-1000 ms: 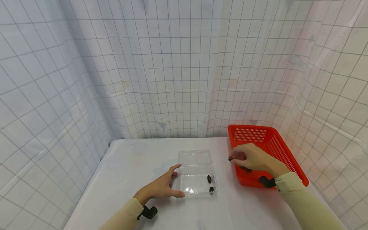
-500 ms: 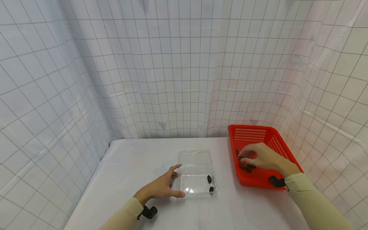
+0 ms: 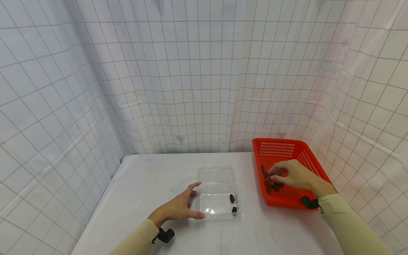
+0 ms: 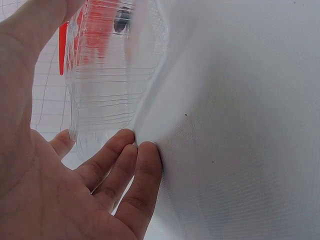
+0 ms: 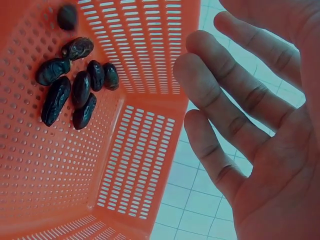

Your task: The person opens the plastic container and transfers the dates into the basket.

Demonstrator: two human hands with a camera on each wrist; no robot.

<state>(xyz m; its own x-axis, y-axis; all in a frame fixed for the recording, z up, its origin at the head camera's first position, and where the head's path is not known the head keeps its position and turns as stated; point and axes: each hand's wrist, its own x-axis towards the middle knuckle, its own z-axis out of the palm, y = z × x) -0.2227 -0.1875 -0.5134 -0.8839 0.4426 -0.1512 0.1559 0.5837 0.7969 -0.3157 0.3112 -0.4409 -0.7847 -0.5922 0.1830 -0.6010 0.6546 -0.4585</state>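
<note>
A clear plastic hinged box (image 3: 214, 203) lies open on the white table. Inside, along its right side, are a dark date (image 3: 232, 198) and a small black piece (image 3: 234, 209). My left hand (image 3: 178, 207) is at the box's left side, thumb and fingers spread; its fingertips reach the tabletop by the clear wall in the left wrist view. Over the red basket (image 3: 277, 202), my right hand (image 3: 293, 173) hovers with loosely bent fingers. Several dark wrinkled dates (image 5: 56, 100) lie in the basket beside it. One date (image 5: 67, 17) looks blurred. No date shows between my right fingers.
The basket has slotted walls and stands at the table's right. White gridded sheets (image 3: 204, 88) enclose the table (image 3: 153, 173) at the back and both sides. Each wrist carries a small black camera (image 3: 166, 235).
My right hand has moved from the basket's left rim, where it held a dark date, rightward into the basket; that date has left its fingers. My left hand and the box stay put.
</note>
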